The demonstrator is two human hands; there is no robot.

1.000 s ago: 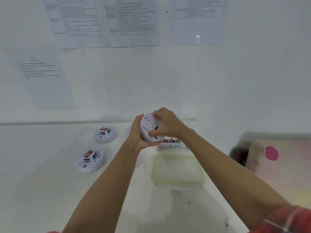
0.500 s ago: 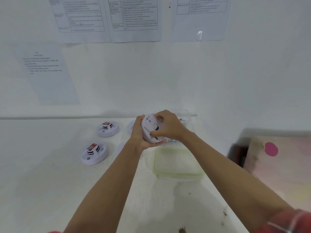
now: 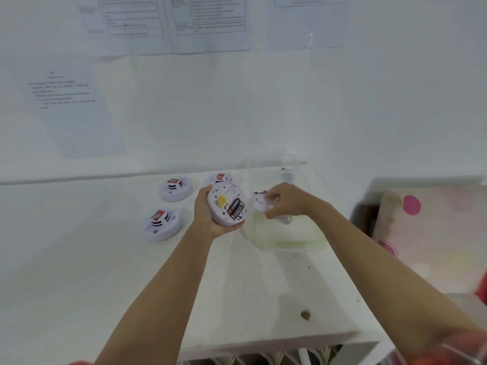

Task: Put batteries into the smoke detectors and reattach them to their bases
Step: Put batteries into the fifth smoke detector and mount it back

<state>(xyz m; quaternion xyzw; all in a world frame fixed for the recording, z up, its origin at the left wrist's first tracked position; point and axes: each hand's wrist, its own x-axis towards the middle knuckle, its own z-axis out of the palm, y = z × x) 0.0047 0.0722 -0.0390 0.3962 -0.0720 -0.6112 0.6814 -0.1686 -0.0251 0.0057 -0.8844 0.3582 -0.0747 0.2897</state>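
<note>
My left hand [image 3: 204, 216] grips a white round smoke detector [image 3: 224, 200] above the table, its back turned to me. Black batteries [image 3: 236, 208] sit in its open compartment beside a yellow tab. Just to the right and apart from it, my right hand [image 3: 288, 200] pinches a white round plate [image 3: 259, 202] that looks like the detector's base. Three more detectors lie on the table: one far left [image 3: 175, 189], one nearer [image 3: 162, 223], and one [image 3: 221, 178] partly hidden behind the held detector.
A clear plastic box [image 3: 274, 169] with batteries stands behind my right hand. Its green-rimmed lid [image 3: 287, 237] lies flat below that hand. The white table [image 3: 105, 259] ends at a front edge low in view. A pink-dotted cloth [image 3: 427, 227] lies at right. Papers hang on the wall.
My right hand has come off the detector's back, moving right with the white plate. The battery compartment, covered before, now shows. The view has tilted down slightly.
</note>
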